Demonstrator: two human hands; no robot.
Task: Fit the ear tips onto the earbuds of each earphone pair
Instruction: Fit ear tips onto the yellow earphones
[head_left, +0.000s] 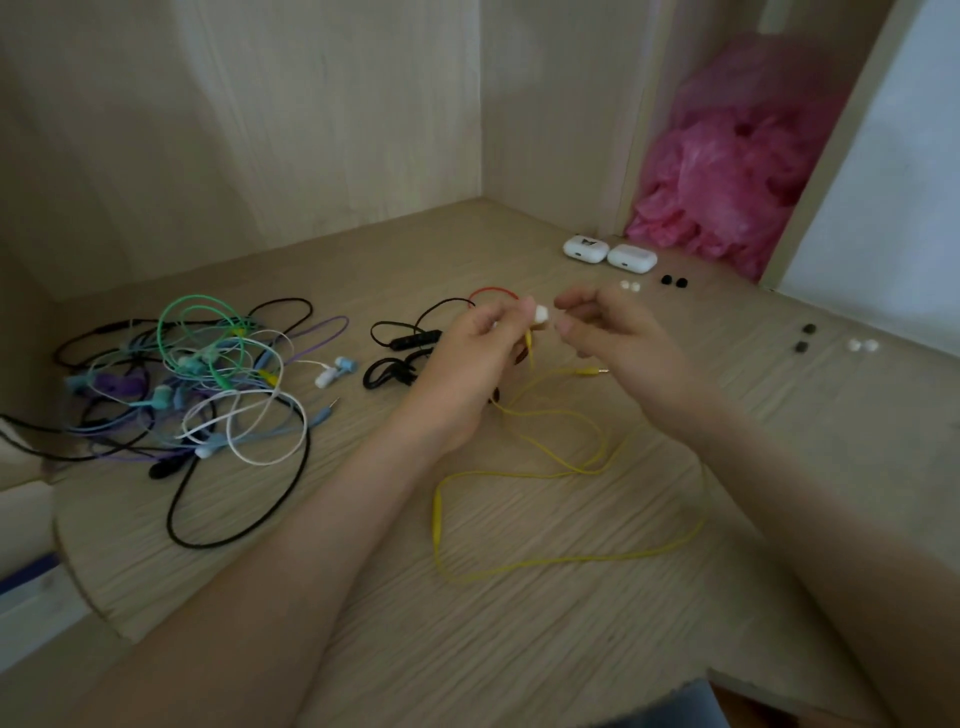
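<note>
Both forearms reach up from the bottom edge and meet just right of the frame's centre, held above the wooden tabletop (519, 649). The left hand (467, 358) is tilted palm inward, its fingers curled and its thumb and forefinger pinching a white ear tip (541, 313). The yellow earphone cable (545, 467) drops from under that hand and loops across the table below. The right hand (623, 338) faces it, fingers bent, thumb and forefinger drawn toward each other just beside the tip; whether they touch it cannot be told. Spare ear tips (630, 285) lie in pairs toward the upper right, and a tangle of earphones (182, 374) lies at the left.
</note>
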